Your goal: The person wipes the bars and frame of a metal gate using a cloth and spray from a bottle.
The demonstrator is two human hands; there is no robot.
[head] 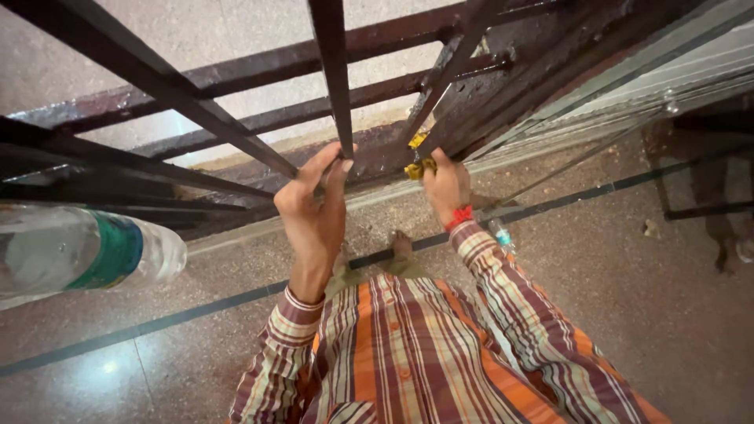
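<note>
I saw dark brown bars on the gate (pixel 236 133), a brass-yellow padlock (pixel 419 166), and a red thread (pixel 460 216) at my right wrist. My shirt (pixel 408 353) was orange, maroon and cream plaid; the clear bottle (pixel 78 251) wore a green label; the floor (pixel 667 314) was speckled grey-brown.

Padlock (pixel 419 163) mostly hidden behind right hand (pixel 446 187) fingers; bottle (pixel 86 250) blurred, cut off at left edge.

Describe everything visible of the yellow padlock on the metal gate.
The padlock is small and brass-yellow, metal by its look, hanging at the dark, rusty bars of the gate near its lower rail. Only part of its body shows; the shackle is mostly hidden. The right hand touches it from below, fingers closed around it. The left hand grips a neighbouring bar, apart from the lock.
</note>
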